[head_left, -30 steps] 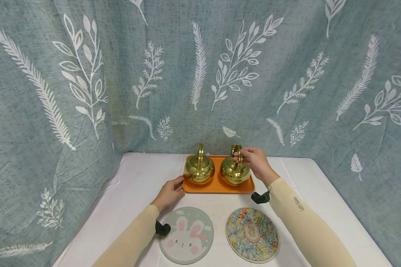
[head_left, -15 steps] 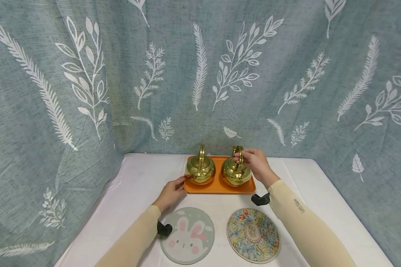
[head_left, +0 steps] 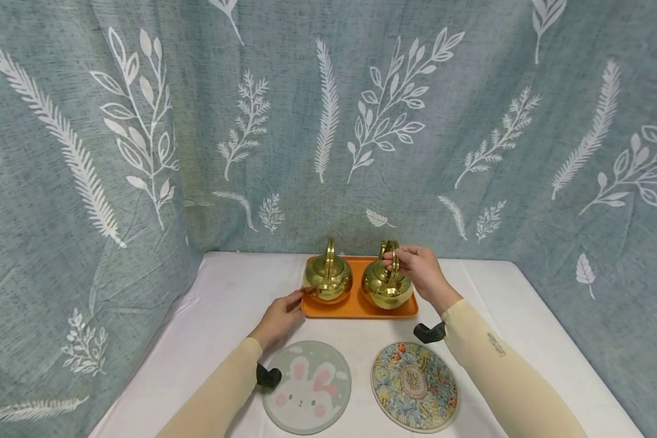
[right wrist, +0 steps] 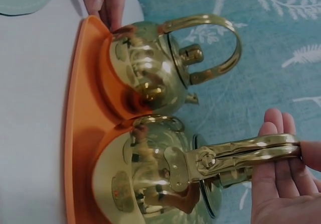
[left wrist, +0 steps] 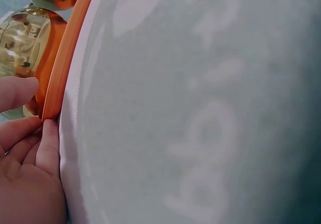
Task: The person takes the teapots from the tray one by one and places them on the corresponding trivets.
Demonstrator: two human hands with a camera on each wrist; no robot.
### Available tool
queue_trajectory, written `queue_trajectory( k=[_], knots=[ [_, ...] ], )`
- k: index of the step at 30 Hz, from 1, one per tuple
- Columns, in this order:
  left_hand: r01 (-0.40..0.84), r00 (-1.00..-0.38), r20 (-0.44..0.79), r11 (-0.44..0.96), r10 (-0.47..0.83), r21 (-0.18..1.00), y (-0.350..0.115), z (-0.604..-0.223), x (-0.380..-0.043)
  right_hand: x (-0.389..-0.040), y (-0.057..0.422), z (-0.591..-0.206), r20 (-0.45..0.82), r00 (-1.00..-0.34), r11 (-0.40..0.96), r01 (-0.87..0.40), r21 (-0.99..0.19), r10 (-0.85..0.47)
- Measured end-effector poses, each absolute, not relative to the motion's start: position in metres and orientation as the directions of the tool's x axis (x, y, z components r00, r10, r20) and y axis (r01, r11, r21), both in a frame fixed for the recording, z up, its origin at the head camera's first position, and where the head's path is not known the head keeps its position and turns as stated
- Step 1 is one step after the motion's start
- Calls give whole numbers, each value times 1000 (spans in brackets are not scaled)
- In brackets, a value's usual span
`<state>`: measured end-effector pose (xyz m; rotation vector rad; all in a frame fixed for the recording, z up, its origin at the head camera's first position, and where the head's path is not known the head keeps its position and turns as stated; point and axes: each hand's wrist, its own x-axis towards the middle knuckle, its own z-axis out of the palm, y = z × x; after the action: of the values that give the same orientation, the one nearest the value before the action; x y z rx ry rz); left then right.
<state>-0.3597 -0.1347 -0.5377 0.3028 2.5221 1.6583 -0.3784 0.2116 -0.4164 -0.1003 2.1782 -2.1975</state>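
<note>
Gripping right-side kettle (head_left: 387,295) by its handle (right wrist: 242,146) in right hand (head_left: 421,271), body at seven o'clock, while pinching orange tray (head_left: 359,308) at its eight-o'clock corner with left hand (head_left: 280,314).

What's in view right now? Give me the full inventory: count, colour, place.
Table: 1, white, centre
Tray: 1, orange, far side of table
Kettles: 2, gold, side by side; left one on tray, right one on or just above it
Rabbit mat: 1, grey-green, white and pink, near side, left
Flower mat: 1, multicoloured, near side, right
Curtain: panels uncountable, blue-green with white leaves, behind and both sides
Wrist units: 2, black, one per wrist
Sleeves: 2, cream, on forearms
Left grip: 1, bare, touching tray's near left corner
Right grip: 1, bare, holding right kettle's handle
</note>
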Motion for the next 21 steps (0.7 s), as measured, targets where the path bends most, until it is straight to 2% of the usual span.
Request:
queue_trajectory(
  k=[21],
  knots=[
    [141, -973, 48, 415, 225, 899, -135, -536, -358, -339, 219, -392, 48, -988, -2, -49, -999, -150]
  ],
)
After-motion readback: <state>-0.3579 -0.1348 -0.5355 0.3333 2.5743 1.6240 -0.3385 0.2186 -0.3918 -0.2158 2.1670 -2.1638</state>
